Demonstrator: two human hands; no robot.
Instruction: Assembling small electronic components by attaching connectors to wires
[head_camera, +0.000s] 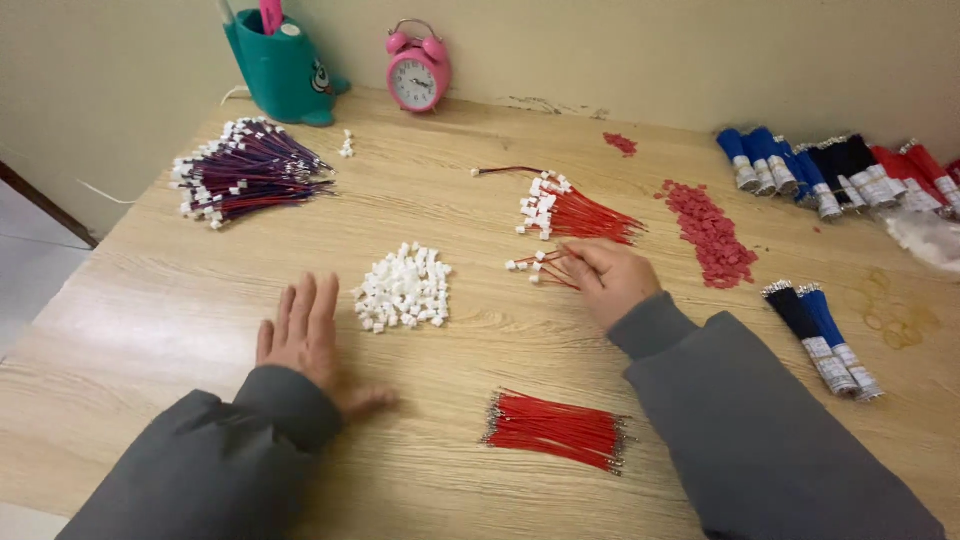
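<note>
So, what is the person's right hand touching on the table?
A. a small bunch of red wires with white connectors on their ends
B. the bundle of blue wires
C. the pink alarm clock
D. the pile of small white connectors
A: the right hand rests its fingertips on the small bunch of red wires with white connectors, while the left hand lies flat beside the pile of white connectors.

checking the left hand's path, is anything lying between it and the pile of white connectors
Nothing visible: only bare table lies between the left hand, flat on the wood, and the white connector pile just to its right.
</note>
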